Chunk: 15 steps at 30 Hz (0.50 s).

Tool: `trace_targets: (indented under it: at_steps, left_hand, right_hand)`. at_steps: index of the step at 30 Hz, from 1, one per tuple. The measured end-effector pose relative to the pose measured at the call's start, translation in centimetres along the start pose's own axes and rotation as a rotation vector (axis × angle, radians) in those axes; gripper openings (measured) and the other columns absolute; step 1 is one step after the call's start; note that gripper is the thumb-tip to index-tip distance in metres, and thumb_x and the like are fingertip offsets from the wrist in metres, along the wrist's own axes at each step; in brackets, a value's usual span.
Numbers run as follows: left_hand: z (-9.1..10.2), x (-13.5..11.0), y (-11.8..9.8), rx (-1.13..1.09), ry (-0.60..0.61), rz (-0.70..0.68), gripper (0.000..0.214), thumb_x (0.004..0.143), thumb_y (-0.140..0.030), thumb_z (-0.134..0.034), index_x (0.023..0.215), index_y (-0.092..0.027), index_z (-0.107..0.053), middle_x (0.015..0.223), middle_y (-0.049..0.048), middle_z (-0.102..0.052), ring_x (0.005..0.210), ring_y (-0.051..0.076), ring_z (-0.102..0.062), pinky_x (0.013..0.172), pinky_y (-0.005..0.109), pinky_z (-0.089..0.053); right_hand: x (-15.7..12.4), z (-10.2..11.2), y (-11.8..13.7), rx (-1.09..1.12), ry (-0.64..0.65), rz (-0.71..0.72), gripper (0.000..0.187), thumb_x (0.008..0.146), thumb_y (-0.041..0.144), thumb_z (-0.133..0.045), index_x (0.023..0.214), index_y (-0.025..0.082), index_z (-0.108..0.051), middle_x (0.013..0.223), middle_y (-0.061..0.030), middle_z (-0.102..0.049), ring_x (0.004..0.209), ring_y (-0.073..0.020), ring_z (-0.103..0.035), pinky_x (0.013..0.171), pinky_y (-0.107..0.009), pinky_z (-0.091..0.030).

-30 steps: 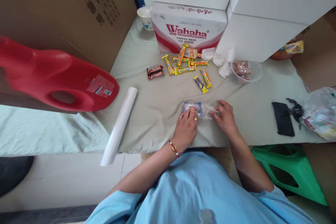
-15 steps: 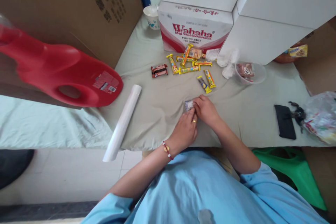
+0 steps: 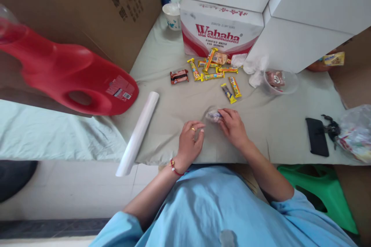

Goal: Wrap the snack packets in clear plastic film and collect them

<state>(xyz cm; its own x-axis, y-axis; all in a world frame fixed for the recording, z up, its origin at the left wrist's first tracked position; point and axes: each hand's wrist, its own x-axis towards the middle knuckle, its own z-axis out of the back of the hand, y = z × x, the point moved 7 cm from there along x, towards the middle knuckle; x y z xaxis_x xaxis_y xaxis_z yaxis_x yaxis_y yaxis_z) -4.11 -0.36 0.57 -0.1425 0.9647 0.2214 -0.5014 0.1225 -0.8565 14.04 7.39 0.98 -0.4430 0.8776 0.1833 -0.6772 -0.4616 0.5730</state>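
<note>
My right hand [image 3: 234,128] pinches a small clear-wrapped packet [image 3: 213,115] with blue and white print, low over the cloth. What is inside the wrapper is too blurred to name. To its left, my left hand [image 3: 189,141] holds nothing; its fingers are curved, with a gap between them and the thumb, and it is apart from the packet. Beyond my hands lie two small wrapped bars, one yellow and orange [image 3: 235,87] and one yellow and dark [image 3: 228,93]. Farther back is a pile of yellow-wrapped bars [image 3: 212,76], with a dark red-brown packet [image 3: 179,76] left of it.
At the left stand a red jug [image 3: 78,81] and a white roll [image 3: 138,133] overhanging the table edge. White boxes, including a Wahaba-like printed carton [image 3: 220,34], form the back. Rightward are a clear bowl [image 3: 291,84], a black phone [image 3: 317,137], keys [image 3: 332,128] and a plastic bag [image 3: 358,133].
My left hand has come away from the packet and moved left, its fingers parting from the thumb. My right hand keeps the packet, which has turned and shifted slightly right in view.
</note>
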Motion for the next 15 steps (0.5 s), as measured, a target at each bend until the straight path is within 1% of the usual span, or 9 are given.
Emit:
trace_targets:
  at_steps: [1, 2, 4, 6, 7, 9, 12, 14, 15]
  left_hand:
    - [-0.2, 0.1, 0.4, -0.078, 0.005, 0.063, 0.024, 0.099, -0.027, -0.062, 0.121, -0.022, -0.07, 0.125, 0.0113, -0.069, 0.118, 0.024, -0.067, 0.1, 0.041, -0.058]
    - [-0.5, 0.1, 0.8, -0.167, 0.019, 0.132, 0.035, 0.098, -0.035, -0.066, 0.13, -0.022, -0.066, 0.135, 0.0138, -0.066, 0.124, 0.026, -0.066, 0.099, 0.041, -0.059]
    - [-1.6, 0.2, 1.5, -0.356, 0.085, 0.263, 0.057, 0.092, -0.048, -0.074, 0.141, -0.021, -0.059, 0.146, 0.0169, -0.061, 0.13, 0.029, -0.064, 0.097, 0.041, -0.06]
    - [-2.8, 0.2, 1.9, -0.498, 0.163, 0.358, 0.061, 0.09, -0.054, -0.075, 0.138, -0.019, -0.061, 0.139, 0.0159, -0.068, 0.125, 0.029, -0.067, 0.1, 0.041, -0.058]
    - [-3.3, 0.3, 2.0, -0.539, 0.187, 0.391, 0.058, 0.09, -0.055, -0.074, 0.134, -0.018, -0.064, 0.132, 0.0142, -0.073, 0.119, 0.028, -0.07, 0.101, 0.041, -0.057]
    - [-3.8, 0.5, 2.3, -0.574, 0.19, 0.438, 0.053, 0.089, -0.054, -0.075, 0.126, -0.017, -0.068, 0.117, 0.0112, -0.078, 0.107, 0.026, -0.073, 0.097, 0.04, -0.057]
    - [-4.5, 0.8, 2.1, -0.596, 0.189, 0.47, 0.051, 0.085, -0.05, -0.079, 0.122, -0.017, -0.068, 0.113, 0.01, -0.079, 0.101, 0.025, -0.074, 0.092, 0.038, -0.058]
    - [-4.8, 1.0, 1.7, -0.631, 0.199, 0.464, 0.05, 0.084, -0.046, -0.08, 0.124, -0.018, -0.066, 0.12, 0.0109, -0.077, 0.106, 0.025, -0.074, 0.095, 0.039, -0.058]
    - [-4.8, 1.1, 1.5, -0.648, 0.198, 0.458, 0.049, 0.084, -0.044, -0.08, 0.124, -0.019, -0.065, 0.124, 0.0116, -0.075, 0.11, 0.025, -0.073, 0.098, 0.039, -0.058]
  right_hand:
    - [0.0, 0.3, 0.0, 0.151, 0.007, -0.015, 0.037, 0.107, 0.035, -0.051, 0.136, 0.021, -0.068, 0.129, -0.0144, -0.07, 0.118, -0.0301, -0.063, 0.104, -0.046, -0.05]
    - [0.0, 0.4, 0.1, 0.312, 0.045, -0.032, 0.035, 0.108, 0.04, -0.05, 0.131, 0.022, -0.07, 0.121, -0.012, -0.072, 0.113, -0.0278, -0.065, 0.101, -0.043, -0.052]
    - [-0.3, -0.4, 0.6, 0.61, 0.197, -0.073, 0.037, 0.109, 0.049, -0.048, 0.119, 0.024, -0.073, 0.108, -0.0069, -0.074, 0.101, -0.0236, -0.068, 0.094, -0.038, -0.054]
    - [-0.9, -1.6, 1.1, 0.809, 0.323, -0.125, 0.041, 0.108, 0.055, -0.048, 0.112, 0.024, -0.073, 0.104, -0.0043, -0.074, 0.096, -0.0214, -0.068, 0.091, -0.036, -0.054]
    - [-1.2, -2.1, 1.2, 0.868, 0.337, -0.157, 0.041, 0.107, 0.058, -0.05, 0.113, 0.024, -0.073, 0.106, -0.004, -0.074, 0.097, -0.0211, -0.068, 0.091, -0.035, -0.054]
    - [-1.9, -2.9, 0.9, 0.935, 0.296, -0.232, 0.042, 0.103, 0.061, -0.058, 0.118, 0.025, -0.071, 0.11, -0.0038, -0.074, 0.099, -0.0209, -0.067, 0.092, -0.035, -0.054]
    - [-2.9, -3.7, 0.1, 0.973, 0.197, -0.314, 0.044, 0.096, 0.062, -0.068, 0.122, 0.026, -0.069, 0.11, -0.0035, -0.073, 0.097, -0.0207, -0.068, 0.09, -0.035, -0.055]
    - [-3.1, -2.9, -0.7, 0.928, 0.15, -0.321, 0.04, 0.096, 0.062, -0.068, 0.115, 0.027, -0.071, 0.105, -0.0032, -0.074, 0.093, -0.0207, -0.067, 0.089, -0.036, -0.055]
    - [-2.8, -1.8, -1.3, 0.879, 0.123, -0.313, 0.038, 0.096, 0.061, -0.067, 0.11, 0.027, -0.072, 0.103, -0.0031, -0.074, 0.092, -0.0208, -0.067, 0.088, -0.036, -0.055]
